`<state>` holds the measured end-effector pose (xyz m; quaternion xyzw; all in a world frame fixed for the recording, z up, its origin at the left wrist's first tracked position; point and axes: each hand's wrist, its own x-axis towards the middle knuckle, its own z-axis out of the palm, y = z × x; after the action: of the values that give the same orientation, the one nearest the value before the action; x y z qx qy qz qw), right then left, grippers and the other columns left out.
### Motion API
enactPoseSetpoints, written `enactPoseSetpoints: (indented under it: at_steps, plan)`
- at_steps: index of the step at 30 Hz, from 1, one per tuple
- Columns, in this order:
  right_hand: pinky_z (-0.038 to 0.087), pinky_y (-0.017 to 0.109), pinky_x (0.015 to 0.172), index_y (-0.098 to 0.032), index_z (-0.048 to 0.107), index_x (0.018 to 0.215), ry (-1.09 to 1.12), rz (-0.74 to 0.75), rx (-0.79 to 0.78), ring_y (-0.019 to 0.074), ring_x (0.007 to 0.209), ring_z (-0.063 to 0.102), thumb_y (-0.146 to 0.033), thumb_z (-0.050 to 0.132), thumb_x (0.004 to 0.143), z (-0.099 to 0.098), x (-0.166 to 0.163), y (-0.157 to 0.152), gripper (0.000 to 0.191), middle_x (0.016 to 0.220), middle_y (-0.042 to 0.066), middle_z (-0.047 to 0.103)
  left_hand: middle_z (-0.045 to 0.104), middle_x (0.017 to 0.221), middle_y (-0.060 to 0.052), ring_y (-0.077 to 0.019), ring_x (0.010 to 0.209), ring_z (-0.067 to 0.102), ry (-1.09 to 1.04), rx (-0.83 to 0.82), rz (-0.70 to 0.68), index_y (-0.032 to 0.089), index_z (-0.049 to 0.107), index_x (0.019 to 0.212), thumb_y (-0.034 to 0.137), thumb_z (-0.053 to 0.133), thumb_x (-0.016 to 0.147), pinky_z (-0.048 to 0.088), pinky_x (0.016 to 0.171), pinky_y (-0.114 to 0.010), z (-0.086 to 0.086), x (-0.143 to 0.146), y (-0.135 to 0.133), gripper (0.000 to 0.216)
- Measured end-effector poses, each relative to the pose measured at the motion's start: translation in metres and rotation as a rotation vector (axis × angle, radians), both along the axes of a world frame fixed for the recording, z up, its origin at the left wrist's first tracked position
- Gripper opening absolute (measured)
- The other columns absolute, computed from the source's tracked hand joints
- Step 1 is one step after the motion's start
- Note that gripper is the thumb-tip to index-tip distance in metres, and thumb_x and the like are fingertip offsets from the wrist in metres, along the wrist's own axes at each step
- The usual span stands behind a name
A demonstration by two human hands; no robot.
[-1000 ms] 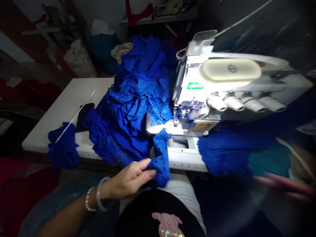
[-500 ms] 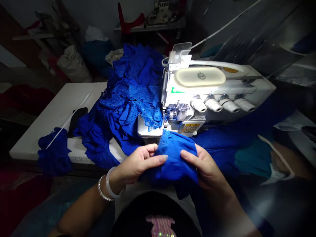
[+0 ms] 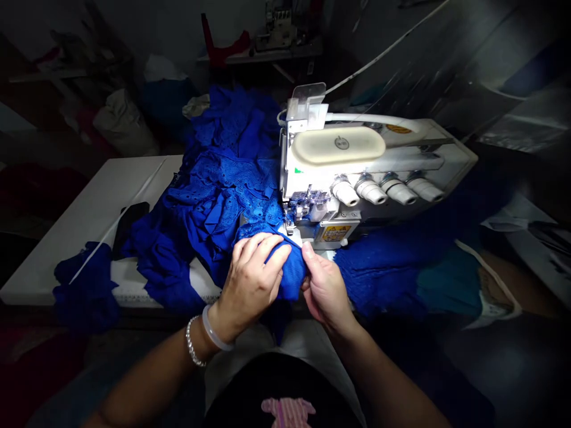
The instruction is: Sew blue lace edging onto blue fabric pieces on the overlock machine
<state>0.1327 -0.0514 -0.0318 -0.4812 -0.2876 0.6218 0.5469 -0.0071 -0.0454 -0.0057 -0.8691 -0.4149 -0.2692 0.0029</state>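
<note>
A white overlock sewing machine [image 3: 357, 172] stands on a white table [image 3: 89, 220]. A small piece of blue lace fabric [image 3: 292, 270] lies right in front of its presser foot. My left hand [image 3: 252, 279] rests on top of this piece, fingers curved and pressing it down at the machine's plate. My right hand [image 3: 323, 285] pinches the piece's right edge, thumb and forefinger together just below the needle area. A big heap of blue lace cloth [image 3: 223, 190] is piled to the left of the machine.
More blue fabric [image 3: 392, 267] lies right of the machine, and a smaller bundle [image 3: 84, 285] hangs over the table's left front edge. A dark flat object [image 3: 127, 217] lies on the table. Bags and another machine [image 3: 276, 24] stand in the dim background.
Both hands have carried the small blue piece up from my lap to the machine's presser foot. The right hand came into view and took hold of its edge.
</note>
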Motion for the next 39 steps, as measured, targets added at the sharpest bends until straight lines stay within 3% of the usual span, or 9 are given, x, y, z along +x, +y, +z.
enactPoseSetpoints:
  at_steps: [9,15,20,23,25,28,32,35,39]
  plan:
    - [0.048,0.026,0.057,-0.014,0.074,0.08,-0.12,0.411,0.001,0.0145,0.061,0.057,-0.046,0.071,0.081,-0.019,0.025,-0.056,0.032,0.07,0.004,0.067,0.056,0.136,-0.011,-0.0283,0.122,0.048,0.097,-0.141,0.052,0.022,0.054,0.134,0.03,0.041,0.099,0.03,0.098,-0.045,0.01,-0.001,0.004,0.039]
    - [0.051,0.027,0.067,-0.016,0.075,0.084,-0.144,0.421,0.052,0.0157,0.069,0.061,-0.042,0.07,0.082,-0.023,0.03,-0.056,0.027,0.075,0.003,0.069,0.052,0.142,-0.01,-0.0295,0.127,0.047,0.163,-0.1,0.122,0.025,0.05,0.138,0.037,0.041,0.099,0.03,0.098,-0.047,0.007,0.011,0.006,0.041]
    - [0.043,0.022,0.048,-0.015,0.073,0.085,-0.33,0.405,0.05,0.0121,0.053,0.056,-0.044,0.062,0.088,-0.03,0.033,-0.056,0.031,0.064,0.001,0.066,0.054,0.14,-0.015,-0.0365,0.127,0.049,0.233,-0.049,0.12,0.025,0.049,0.14,0.038,0.044,0.098,0.037,0.099,-0.054,0.004,0.014,0.018,0.044]
    - [0.048,0.023,0.054,-0.017,0.073,0.087,-0.739,0.298,0.331,0.0153,0.064,0.065,-0.032,0.066,0.088,-0.03,0.054,-0.059,0.016,0.075,0.002,0.073,0.053,0.14,-0.016,-0.0383,0.129,0.049,0.187,-0.019,0.021,0.026,0.048,0.14,0.035,0.05,0.096,0.038,0.103,-0.057,-0.002,0.0,0.023,0.045]
    - [0.054,0.025,0.066,-0.018,0.072,0.094,-1.042,0.083,0.524,0.0174,0.075,0.069,-0.023,0.064,0.089,-0.028,0.078,-0.057,0.011,0.084,0.005,0.074,0.053,0.139,-0.014,-0.0339,0.128,0.052,0.038,-0.012,-0.079,0.025,0.05,0.137,0.028,0.054,0.093,0.04,0.107,-0.052,-0.007,-0.013,0.027,0.044]
    - [0.054,0.037,0.083,-0.017,0.07,0.1,-1.344,-0.217,0.614,0.022,0.087,0.067,-0.018,0.057,0.092,-0.026,0.116,-0.047,0.015,0.09,0.01,0.072,0.057,0.136,-0.01,-0.0306,0.121,0.058,-0.177,-0.027,-0.06,0.025,0.053,0.132,0.022,0.061,0.088,0.044,0.107,-0.048,-0.013,-0.026,0.025,0.044]
    - [0.052,0.042,0.087,-0.016,0.069,0.101,-1.58,-0.216,0.66,0.0265,0.099,0.063,-0.016,0.057,0.09,-0.033,0.146,-0.024,0.016,0.101,0.014,0.07,0.062,0.129,-0.006,-0.0276,0.112,0.063,-0.278,0.02,0.006,0.029,0.059,0.124,0.016,0.067,0.084,0.049,0.101,-0.049,-0.01,-0.023,0.0,0.043]
    - [0.052,0.039,0.081,-0.018,0.069,0.089,-1.626,-0.206,0.711,0.0242,0.09,0.066,-0.011,0.054,0.088,-0.038,0.151,-0.013,0.017,0.092,0.01,0.073,0.07,0.11,-0.002,-0.0202,0.094,0.069,-0.317,-0.015,-0.02,0.032,0.06,0.121,0.01,0.067,0.082,0.056,0.089,-0.038,-0.007,-0.015,-0.023,0.046]
    - [0.053,0.037,0.079,-0.019,0.067,0.085,-1.613,-0.285,0.738,0.0216,0.084,0.068,-0.01,0.051,0.087,-0.032,0.152,-0.013,0.018,0.087,0.009,0.073,0.074,0.096,0.002,-0.0139,0.081,0.072,-0.44,-0.408,-0.163,0.031,0.057,0.121,0.016,0.059,0.09,0.059,0.077,-0.024,-0.01,0.005,-0.035,0.035]
